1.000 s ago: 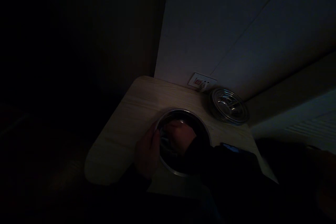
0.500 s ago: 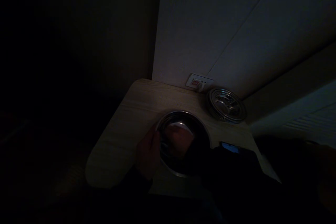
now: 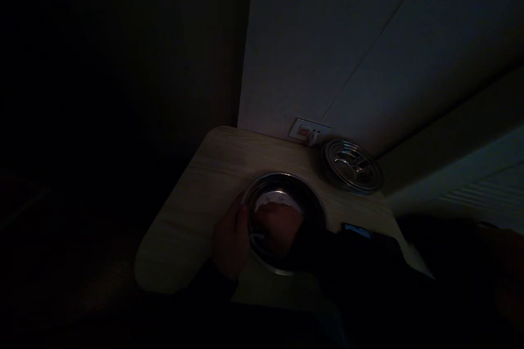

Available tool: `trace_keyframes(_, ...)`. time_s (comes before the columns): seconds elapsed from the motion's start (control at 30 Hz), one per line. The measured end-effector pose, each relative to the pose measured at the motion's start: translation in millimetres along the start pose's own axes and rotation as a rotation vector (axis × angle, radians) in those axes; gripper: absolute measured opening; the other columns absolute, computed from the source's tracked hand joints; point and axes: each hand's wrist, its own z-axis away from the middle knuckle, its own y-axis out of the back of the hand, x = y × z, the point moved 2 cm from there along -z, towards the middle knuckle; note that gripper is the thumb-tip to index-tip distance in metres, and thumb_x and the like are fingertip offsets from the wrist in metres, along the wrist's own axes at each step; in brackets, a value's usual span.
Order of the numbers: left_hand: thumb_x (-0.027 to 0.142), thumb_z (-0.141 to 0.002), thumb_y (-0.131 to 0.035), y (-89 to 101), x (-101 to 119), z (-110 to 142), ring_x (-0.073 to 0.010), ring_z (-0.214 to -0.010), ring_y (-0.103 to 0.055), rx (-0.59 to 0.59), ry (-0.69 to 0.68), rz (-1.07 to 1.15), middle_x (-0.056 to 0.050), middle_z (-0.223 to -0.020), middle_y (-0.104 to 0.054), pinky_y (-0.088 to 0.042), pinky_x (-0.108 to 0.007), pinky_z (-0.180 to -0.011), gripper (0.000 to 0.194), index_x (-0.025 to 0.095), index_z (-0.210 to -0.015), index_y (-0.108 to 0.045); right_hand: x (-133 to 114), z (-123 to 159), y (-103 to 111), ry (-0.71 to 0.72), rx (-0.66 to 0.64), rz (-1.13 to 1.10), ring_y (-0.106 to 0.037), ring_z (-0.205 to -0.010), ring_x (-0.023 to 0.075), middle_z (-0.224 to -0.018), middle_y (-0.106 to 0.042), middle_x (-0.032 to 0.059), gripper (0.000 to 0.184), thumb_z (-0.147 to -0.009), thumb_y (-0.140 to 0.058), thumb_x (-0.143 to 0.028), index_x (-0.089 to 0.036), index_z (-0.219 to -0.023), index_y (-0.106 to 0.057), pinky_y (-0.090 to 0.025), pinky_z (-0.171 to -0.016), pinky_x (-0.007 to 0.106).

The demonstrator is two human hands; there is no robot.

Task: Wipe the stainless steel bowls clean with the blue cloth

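Left side: very dark, too dark to make things out.
Desk: light wood with round corners, its far edge by the wall.
Left sleeve: dark, coming up from the bottom.
Left hand: at the near left edge of the round steel plate. The fingers are close together and hold the rim.
Right hand: inside the plate, over its left part, with the fingers bent down. It is too dark to tell if they hold something.
Pale patch: just past the right hand, in the plate. I cannot tell if it is a cloth or a shine.
Round steel plate: flat on the desk, near the middle, with a shiny rim.
Socket: low on the wall, with a reddish switch and a plug in it.
Right sleeve: dark, lying across the plate's right side.
Stack of steel plates: shiny, at the back right of the desk, near the socket.
Phone: a bit blue, just beside the right sleeve.
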Motion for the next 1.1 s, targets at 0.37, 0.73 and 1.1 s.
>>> trace_keyframes(0.37,0.033,-0.085,-0.038,-2.0,1,1,-0.0196,-0.111,-0.055,0.049,0.021,0.019,-0.008,-0.118,-0.061,-0.042,-0.030,-0.096,0.041,0.014,-0.115,-0.058,-8,12,-6,0.044,-0.041,0.045,-0.058,-0.089,0.0231,-0.093,-0.064,0.0084,0.024,-0.073,-0.051,-0.016,-0.016,-0.095,-0.062,-0.045,-0.071,0.031)
trace_keyframes(0.73,0.031,-0.086,-0.037,-0.7,3,1,-0.0198,-0.108,-0.057,0.041,-0.007,0.023,-0.008,-0.117,-0.062,-0.043,-0.032,-0.094,0.040,0.015,-0.116,-0.057,1,4,2,-0.063,-0.008,0.032,-0.056,-0.096,0.0221,-0.102,-0.062,0.0092,0.026,-0.077,-0.046,-0.015,-0.017,-0.099,-0.060,-0.044,-0.073,0.029)
trace_keyframes(1.1,0.030,-0.086,-0.037,-1.9,2,4,-0.0180,-0.110,-0.056,-0.023,-0.016,0.068,-0.007,-0.118,-0.061,-0.042,-0.031,-0.095,0.039,0.016,-0.118,-0.056,17,-9,1,-0.177,0.051,-0.009,-0.055,-0.098,0.0218,-0.104,-0.061,0.0129,0.026,-0.078,-0.045,-0.011,-0.012,-0.099,-0.060,-0.041,-0.081,0.030)
